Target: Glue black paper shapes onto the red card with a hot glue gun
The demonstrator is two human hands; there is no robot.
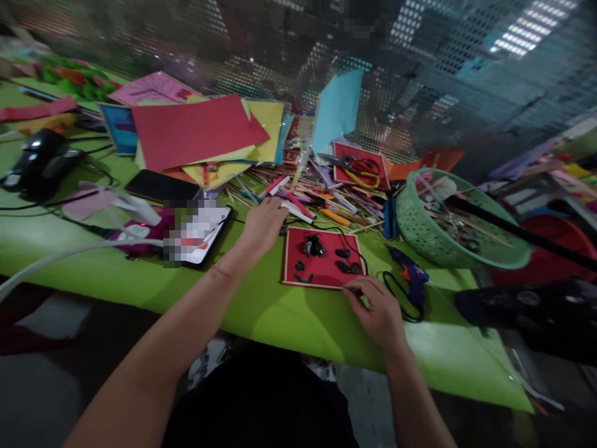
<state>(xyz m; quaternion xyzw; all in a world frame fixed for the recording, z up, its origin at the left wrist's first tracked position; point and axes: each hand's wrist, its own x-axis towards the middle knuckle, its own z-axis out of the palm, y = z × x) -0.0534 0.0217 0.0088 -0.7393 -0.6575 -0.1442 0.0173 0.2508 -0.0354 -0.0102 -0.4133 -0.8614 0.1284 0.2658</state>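
My left hand (265, 223) reaches among the pens at the middle of the table. Its fingers are loosely stretched, close to a white marker with a red end (275, 185) and a white and pink marker (301, 208); I see nothing held in it. A red board with a thin pale wooden border (321, 279) lies flat in front of me. Several small black pieces (314, 246) lie on it, some flower- or leaf-shaped. At the board's lower right corner is my right hand (377, 311), thumb and forefinger closed on that corner.
A blue glue gun (410, 274) lies to the right, its black cord by my right hand. Behind it stands a green basket (420, 224). Scissors (357, 168) and several sticks lie behind the board. Phones (161, 186), coloured paper (191, 130) and cables are left.
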